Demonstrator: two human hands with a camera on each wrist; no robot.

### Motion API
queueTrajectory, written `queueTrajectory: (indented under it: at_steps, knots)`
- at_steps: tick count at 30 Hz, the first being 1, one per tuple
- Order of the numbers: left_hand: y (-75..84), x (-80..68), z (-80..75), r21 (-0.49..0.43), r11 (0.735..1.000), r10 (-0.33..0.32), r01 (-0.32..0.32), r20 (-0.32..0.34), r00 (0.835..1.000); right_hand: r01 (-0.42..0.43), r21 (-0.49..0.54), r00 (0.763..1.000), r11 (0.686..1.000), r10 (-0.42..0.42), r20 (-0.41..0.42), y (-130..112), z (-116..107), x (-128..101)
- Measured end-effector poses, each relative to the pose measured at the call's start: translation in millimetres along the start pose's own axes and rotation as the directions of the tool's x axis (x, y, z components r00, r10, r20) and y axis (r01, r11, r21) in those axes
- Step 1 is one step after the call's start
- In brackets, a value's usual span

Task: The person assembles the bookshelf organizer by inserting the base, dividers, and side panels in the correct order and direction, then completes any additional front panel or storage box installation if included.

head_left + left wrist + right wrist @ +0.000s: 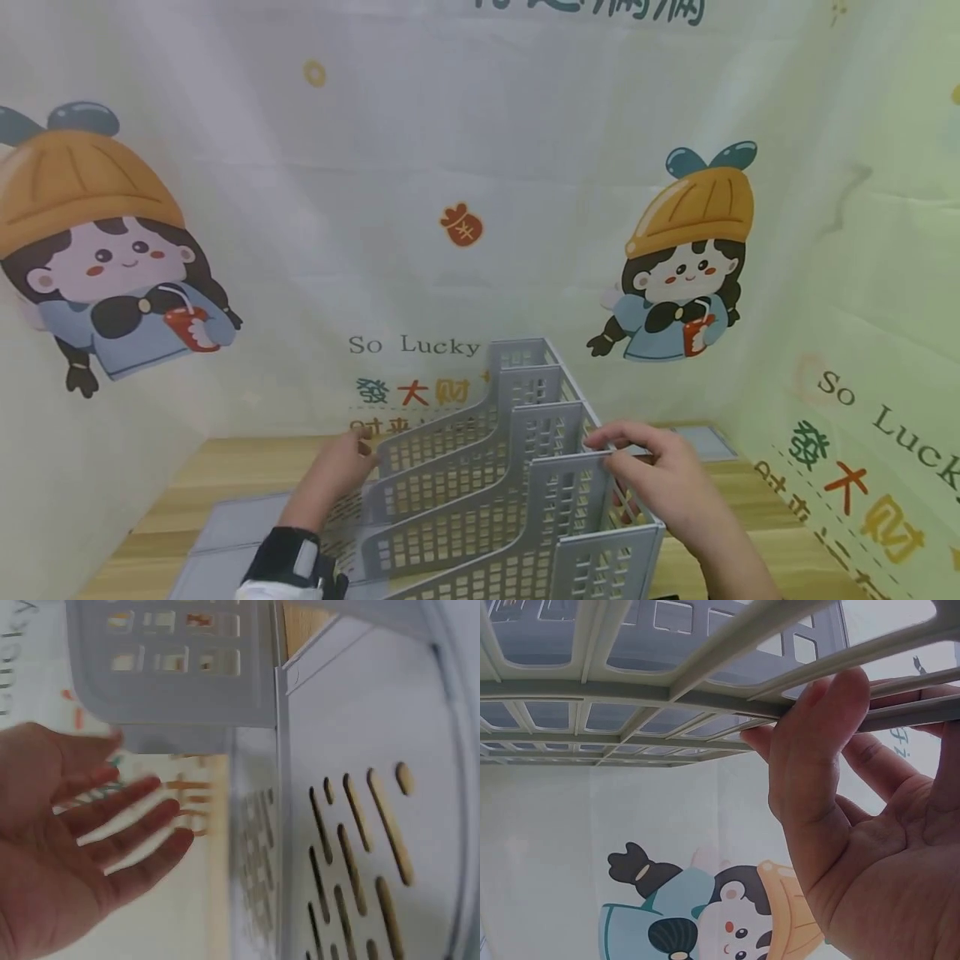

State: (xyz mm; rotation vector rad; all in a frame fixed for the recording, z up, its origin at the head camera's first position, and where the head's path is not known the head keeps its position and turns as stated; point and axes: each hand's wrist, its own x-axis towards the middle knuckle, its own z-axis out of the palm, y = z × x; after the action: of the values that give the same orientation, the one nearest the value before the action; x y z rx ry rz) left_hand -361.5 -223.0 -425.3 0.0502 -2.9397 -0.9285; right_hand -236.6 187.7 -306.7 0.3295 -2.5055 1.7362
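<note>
While gripping rack (pixel 517 467): right hand (pixel 663 483).

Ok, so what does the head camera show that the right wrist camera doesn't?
Only the head view shows the whole grey file rack with its stepped dividers on the wooden table, the left hand at its left side, and the flat grey panels beside it. Only the right wrist view shows the thumb pressed against a lattice bar from close up. Both show the right hand gripping the rack, and the cartoon backdrop.
</note>
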Motion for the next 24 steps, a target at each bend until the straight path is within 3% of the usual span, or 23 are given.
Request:
queueTrajectory:
  at_steps: [5,17,24]
  knots:
    - [-5.4,16.6,14.7,-0.025,0.999,0.039,-0.037,0.075,0.996,0.017,0.001,1.0,1.0,-0.017,0.003,2.1,0.2,-1.6]
    - [-1.1,22.8,11.3,0.041,0.999,0.006,-0.008,0.045,0.999,0.003,-0.01,1.0,1.0,-0.003,0.0,-0.6,1.5,0.5]
    - [-2.8,22.9,12.5,-0.004,0.999,-0.032,0.033,0.06,0.998,-0.003,-0.031,1.0,1.0,0.003,-0.002,-0.2,1.8,0.0]
